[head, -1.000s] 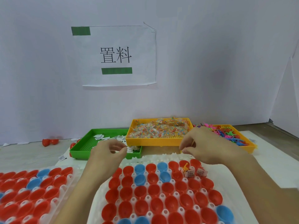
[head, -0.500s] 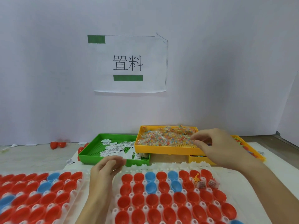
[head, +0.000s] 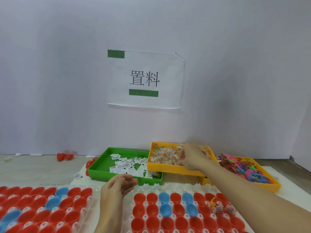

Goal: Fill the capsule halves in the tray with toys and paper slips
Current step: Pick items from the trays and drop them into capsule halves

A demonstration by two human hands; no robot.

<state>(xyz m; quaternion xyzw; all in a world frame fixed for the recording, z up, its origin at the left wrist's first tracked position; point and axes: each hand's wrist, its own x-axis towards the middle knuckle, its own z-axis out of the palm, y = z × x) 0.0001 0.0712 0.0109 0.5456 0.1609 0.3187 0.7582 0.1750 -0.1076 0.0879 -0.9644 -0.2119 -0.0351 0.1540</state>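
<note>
A white tray (head: 168, 186) of red and blue capsule halves (head: 151, 211) lies in front of me. Near its back right, one half holds an orange toy (head: 212, 201) and two nearby halves hold packets (head: 218, 210). My right hand (head: 191, 157) reaches into the yellow tray (head: 168, 168) of small clear packets (head: 161, 157); its fingertips are blurred and sunk among them. My left hand (head: 117, 184) hovers between the capsule trays, just before the green tray (head: 104, 174) of paper slips (head: 124, 163). Its fingers are loosely curled and I see nothing in them.
A second capsule tray (head: 94, 199) lies at the left. An orange-yellow tray (head: 276, 185) of colourful plastic toys (head: 244, 167) sits at the right. Loose red capsule halves (head: 64, 156) and a stray slip (head: 78, 176) lie near the wall, which bears a paper sign (head: 144, 79).
My right hand left the capsule tray and moved back into the packet tray. My left hand drew back from the green tray. The view tilted upward.
</note>
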